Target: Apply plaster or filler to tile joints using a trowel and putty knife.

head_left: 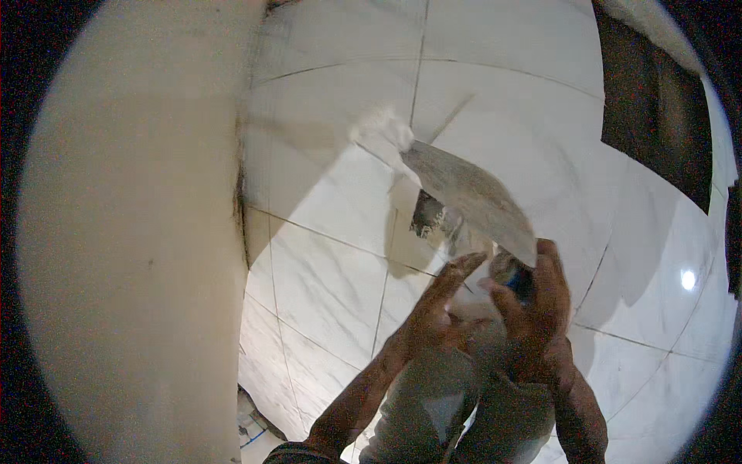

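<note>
My right hand (539, 309) is closed around the blue handle of a wide flat trowel (471, 193), right of the middle. The trowel's long grey blade slants up and left, away from the hand. A white, pasty-looking mass (384, 130) is at the blade's far end, blurred. Close beside the handle is my left hand (444, 305), its fingers stretched and apart; no grip on anything shows. Between the blade and my left fingers is a dark patch with whitish smears (427, 214); I cannot tell what it belongs to.
Marble-patterned white tiles (325, 224) with thin dark joints spread around my hands. A plain cream wall surface (139, 232) fills the left side. A dark rectangular area (657, 108) lies at the far right. My knees (433, 394) are at the bottom, below my hands.
</note>
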A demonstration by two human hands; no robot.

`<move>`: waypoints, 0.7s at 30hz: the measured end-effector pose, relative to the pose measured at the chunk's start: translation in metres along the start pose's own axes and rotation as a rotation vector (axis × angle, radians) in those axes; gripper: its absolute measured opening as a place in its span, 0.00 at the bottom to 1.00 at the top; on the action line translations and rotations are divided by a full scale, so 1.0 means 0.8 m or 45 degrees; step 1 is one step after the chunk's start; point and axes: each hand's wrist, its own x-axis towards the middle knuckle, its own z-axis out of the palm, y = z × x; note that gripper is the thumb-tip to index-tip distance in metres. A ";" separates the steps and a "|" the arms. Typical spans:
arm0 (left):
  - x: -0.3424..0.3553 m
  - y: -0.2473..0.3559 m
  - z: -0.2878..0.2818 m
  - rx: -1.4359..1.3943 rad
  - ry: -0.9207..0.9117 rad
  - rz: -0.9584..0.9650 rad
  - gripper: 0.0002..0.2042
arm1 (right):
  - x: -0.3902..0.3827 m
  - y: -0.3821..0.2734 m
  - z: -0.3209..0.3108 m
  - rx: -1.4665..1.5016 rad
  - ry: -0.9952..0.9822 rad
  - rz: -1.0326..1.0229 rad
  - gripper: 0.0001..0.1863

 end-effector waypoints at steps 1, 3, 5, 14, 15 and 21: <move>-0.008 0.006 -0.001 -0.230 0.022 -0.177 0.39 | 0.003 -0.008 0.012 0.024 -0.008 -0.022 0.19; -0.007 0.021 -0.005 -0.463 0.163 -0.241 0.41 | 0.005 -0.013 0.034 0.121 -0.130 -0.162 0.19; -0.018 0.033 -0.027 -0.377 0.143 -0.369 0.41 | 0.007 -0.021 0.051 0.321 -0.172 -0.148 0.19; -0.042 0.000 -0.045 -0.414 0.383 -0.488 0.25 | 0.037 -0.035 0.042 0.509 -0.472 -0.196 0.23; -0.043 0.004 -0.046 -0.250 0.450 -0.440 0.23 | 0.039 -0.023 0.043 0.428 -0.467 -0.296 0.24; -0.033 0.036 -0.071 0.339 0.652 -0.431 0.16 | 0.043 0.004 0.044 0.113 -0.275 -0.316 0.24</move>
